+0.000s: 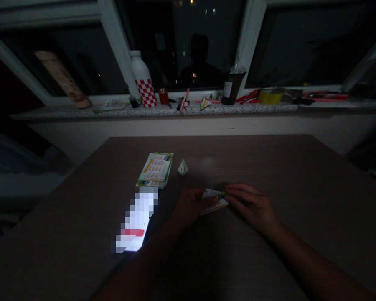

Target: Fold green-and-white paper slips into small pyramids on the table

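Observation:
Between my two hands is a partly folded printed paper, white with coloured print. My left hand grips its left side, thumb lying across the top. On its right edge my right hand pinches the paper, thumb below and fingers above. Beyond my left hand a small folded paper piece with a pointed top sits on the table. A stack of printed calendar sheets lies to its left. Nearer me is a phone with a lit, blurred-out screen.
The brown table reaches to the wall under a window. Along the stone sill stand a red-checked white bottle, a small red jar, a dark pouch and a yellow item. The room is dim.

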`<state>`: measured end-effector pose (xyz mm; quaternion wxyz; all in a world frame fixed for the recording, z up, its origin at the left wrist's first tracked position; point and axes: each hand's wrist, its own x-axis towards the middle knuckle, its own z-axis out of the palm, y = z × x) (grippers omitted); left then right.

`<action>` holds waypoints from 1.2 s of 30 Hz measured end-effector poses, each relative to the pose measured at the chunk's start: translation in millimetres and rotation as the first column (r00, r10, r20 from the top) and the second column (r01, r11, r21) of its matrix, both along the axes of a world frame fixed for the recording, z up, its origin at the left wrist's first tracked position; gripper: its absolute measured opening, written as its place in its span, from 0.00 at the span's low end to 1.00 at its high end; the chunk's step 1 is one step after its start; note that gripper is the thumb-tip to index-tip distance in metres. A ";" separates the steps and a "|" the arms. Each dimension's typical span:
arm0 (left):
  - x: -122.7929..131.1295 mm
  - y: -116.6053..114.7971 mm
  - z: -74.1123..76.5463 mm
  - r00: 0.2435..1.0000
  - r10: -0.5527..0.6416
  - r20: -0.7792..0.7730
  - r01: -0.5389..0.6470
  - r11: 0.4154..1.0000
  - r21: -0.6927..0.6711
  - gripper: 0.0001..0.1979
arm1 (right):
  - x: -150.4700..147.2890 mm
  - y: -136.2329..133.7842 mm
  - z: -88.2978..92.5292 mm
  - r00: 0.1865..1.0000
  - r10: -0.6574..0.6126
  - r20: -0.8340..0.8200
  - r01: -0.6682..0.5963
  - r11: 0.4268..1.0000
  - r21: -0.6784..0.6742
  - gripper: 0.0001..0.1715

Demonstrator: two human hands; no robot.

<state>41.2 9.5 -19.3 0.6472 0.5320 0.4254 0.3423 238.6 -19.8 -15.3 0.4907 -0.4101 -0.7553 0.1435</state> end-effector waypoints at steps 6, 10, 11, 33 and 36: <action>1.3 -1.7 3.1 0.999 0.010 -0.045 -0.008 0.999 0.041 0.13 | -1.1 0.5 -2.7 0.999 0.042 -0.022 -0.044 0.996 -0.076 0.09; 2.0 -2.2 2.3 0.999 0.001 -0.043 0.001 0.999 0.045 0.14 | -1.3 0.5 -4.2 0.998 0.050 -0.044 -0.055 0.989 -0.139 0.07; 2.1 -2.4 2.1 0.999 0.002 -0.048 0.000 0.999 0.046 0.14 | -1.6 0.1 -4.2 0.998 0.049 -0.050 -0.057 0.986 -0.157 0.06; 4.1 -3.8 3.7 0.996 -0.055 0.070 0.062 0.994 -0.092 0.14 | -1.0 -5.4 7.6 0.989 0.079 0.128 -0.032 0.943 -0.330 0.21; 4.0 -4.2 4.7 0.996 -0.052 0.078 0.059 0.994 -0.097 0.15 | -2.6 -6.3 6.6 0.991 0.083 0.105 -0.039 0.929 -0.368 0.24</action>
